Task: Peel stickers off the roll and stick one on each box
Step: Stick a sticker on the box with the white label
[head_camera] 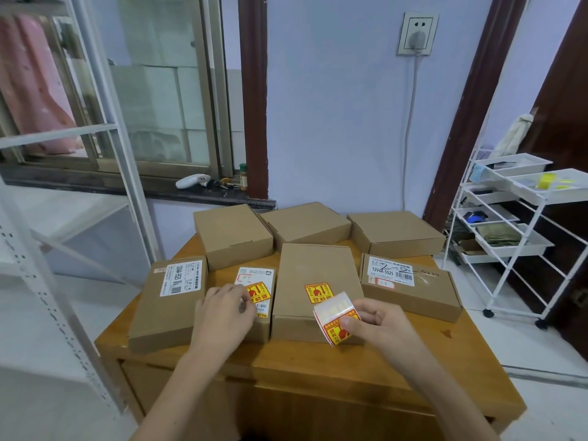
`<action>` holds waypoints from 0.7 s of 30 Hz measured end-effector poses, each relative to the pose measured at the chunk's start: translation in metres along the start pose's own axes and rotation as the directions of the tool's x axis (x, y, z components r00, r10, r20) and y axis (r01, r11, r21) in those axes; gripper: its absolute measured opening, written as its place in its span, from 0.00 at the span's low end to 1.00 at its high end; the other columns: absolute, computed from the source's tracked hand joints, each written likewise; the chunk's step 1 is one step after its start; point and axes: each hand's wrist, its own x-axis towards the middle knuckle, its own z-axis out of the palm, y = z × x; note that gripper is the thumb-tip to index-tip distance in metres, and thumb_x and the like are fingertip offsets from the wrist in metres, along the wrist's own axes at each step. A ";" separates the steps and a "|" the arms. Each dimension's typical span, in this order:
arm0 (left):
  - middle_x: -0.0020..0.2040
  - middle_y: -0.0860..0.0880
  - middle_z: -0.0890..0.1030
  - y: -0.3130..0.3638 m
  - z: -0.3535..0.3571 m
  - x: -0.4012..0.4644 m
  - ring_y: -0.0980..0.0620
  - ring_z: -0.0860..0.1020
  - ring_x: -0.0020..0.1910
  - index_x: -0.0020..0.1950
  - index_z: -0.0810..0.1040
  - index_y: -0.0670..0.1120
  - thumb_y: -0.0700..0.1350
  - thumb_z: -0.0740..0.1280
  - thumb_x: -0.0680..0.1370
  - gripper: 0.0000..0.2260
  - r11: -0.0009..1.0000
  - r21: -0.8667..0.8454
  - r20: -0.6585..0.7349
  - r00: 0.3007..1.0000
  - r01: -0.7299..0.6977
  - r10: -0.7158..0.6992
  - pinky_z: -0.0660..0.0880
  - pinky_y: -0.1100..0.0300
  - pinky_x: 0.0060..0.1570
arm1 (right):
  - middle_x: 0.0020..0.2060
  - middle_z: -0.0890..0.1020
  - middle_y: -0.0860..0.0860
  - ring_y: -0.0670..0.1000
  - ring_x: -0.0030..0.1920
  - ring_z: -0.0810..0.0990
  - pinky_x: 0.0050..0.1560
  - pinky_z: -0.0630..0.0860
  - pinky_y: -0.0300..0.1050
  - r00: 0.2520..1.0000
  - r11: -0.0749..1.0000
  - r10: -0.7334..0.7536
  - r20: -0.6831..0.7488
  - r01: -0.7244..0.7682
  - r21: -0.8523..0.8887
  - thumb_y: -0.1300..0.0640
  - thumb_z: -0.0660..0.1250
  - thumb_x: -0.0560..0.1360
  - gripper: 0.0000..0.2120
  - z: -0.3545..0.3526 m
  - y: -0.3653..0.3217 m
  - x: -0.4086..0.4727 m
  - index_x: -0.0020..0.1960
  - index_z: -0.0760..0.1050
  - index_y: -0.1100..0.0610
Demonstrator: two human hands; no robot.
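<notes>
Several brown cardboard boxes lie on a wooden table [445,370]. My right hand [378,323] holds the sticker roll [335,316], white with yellow-red stickers, over the front edge of the middle front box [318,268], which carries a yellow-red sticker [317,293]. My left hand [222,313] rests with curled fingers on the small box [259,281], pressing on a yellow-red sticker [259,293] there. The front left box [168,307] and front right box [413,288] bear only white labels. Three plain boxes [232,233] stand in the back row.
A white wire trolley [509,218] with trays stands to the right of the table. A white metal shelf frame [38,281] is at the left. Behind are a windowsill [159,192] with small items and a wall socket [417,33] with a cable.
</notes>
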 end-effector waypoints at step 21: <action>0.59 0.64 0.75 0.096 -0.007 -0.042 0.65 0.73 0.59 0.66 0.66 0.68 0.56 0.71 0.73 0.25 0.718 -0.669 0.226 0.869 -0.190 0.441 0.74 0.68 0.55 | 0.40 0.88 0.53 0.44 0.38 0.85 0.39 0.78 0.30 0.997 0.982 -0.059 -0.057 0.068 0.175 0.52 0.69 0.74 0.13 -0.012 -0.003 -0.008 0.51 0.82 0.62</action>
